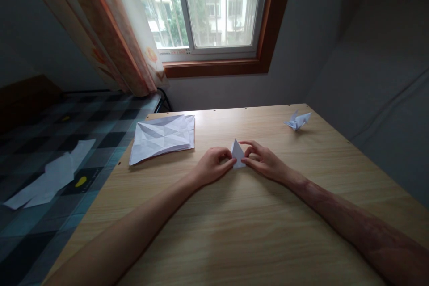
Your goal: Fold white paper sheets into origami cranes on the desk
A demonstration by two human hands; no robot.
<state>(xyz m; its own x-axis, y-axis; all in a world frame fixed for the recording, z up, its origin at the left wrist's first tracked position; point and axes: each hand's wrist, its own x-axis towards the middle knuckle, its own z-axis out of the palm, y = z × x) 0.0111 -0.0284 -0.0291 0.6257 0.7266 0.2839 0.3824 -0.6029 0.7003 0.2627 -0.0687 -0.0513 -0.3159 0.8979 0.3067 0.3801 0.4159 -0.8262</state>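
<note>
A small piece of folded white paper (238,155) with a pointed top is held just over the middle of the table. My left hand (216,164) pinches its left edge between thumb and fingers. On the other side, my right hand (263,159) grips the lower right edge with the thumb, its index finger reaching toward the point. The fingers partly hide both sides of the paper.
Creased white sheets (164,136) lie stacked at the table's back left. A folded paper crane (298,120) stands at the back right of the wooden table (214,232). Paper strips (55,176) lie on the checked bed (110,111) to the left, below a curtain (110,22).
</note>
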